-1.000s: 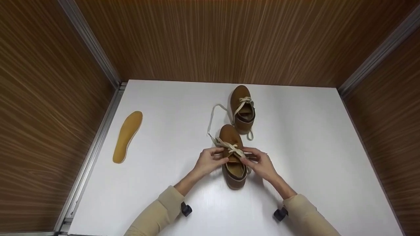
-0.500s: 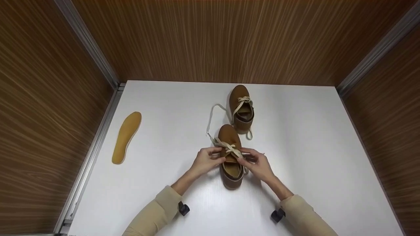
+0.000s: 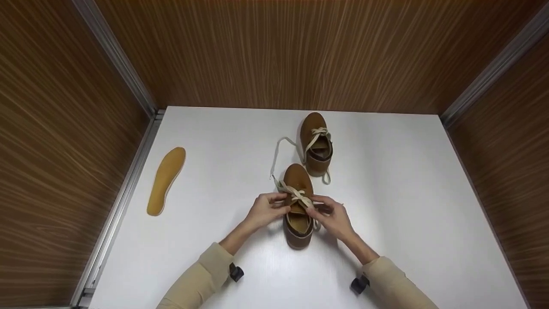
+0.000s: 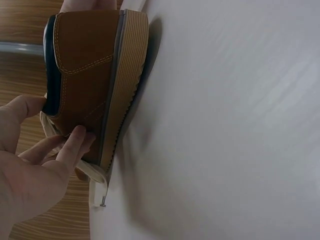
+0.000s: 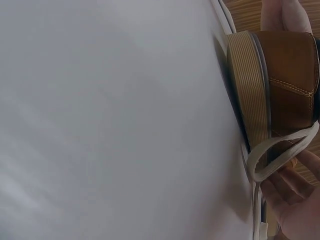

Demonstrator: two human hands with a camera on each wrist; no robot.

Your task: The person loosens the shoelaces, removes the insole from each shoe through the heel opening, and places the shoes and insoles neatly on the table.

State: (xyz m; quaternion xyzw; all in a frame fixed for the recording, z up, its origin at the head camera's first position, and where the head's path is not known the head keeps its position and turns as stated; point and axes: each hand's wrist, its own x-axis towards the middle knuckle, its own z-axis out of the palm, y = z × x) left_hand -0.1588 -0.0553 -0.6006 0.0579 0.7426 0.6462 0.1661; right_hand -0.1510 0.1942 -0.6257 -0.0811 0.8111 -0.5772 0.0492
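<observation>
Between my two hands is a brown lace-up shoe [image 3: 297,176], its toe pointing away and its cream laces tied in a bow. My left hand [image 3: 266,211] grips its left side, thumb by the opening and fingers along the upper, as the left wrist view of the shoe [image 4: 87,45] shows. On the other side my right hand [image 3: 333,218] holds it likewise, thumb near the bow. A lace loop [image 5: 262,157] hangs by the right fingers in the right wrist view. The heel looks slightly raised off the table in both wrist views.
A matching brown shoe [image 3: 312,124] stands farther back, one lace [image 3: 276,152] trailing left across the white table [image 3: 386,193]. At the left lies a tan insole [image 3: 166,180]. Wood-grain panels [image 3: 274,56] enclose the back and both sides.
The near shoe has shifted slightly left together with both hands, its heel swinging a little more than its toe. Both hands keep their hold. The far shoe and insole stay in place.
</observation>
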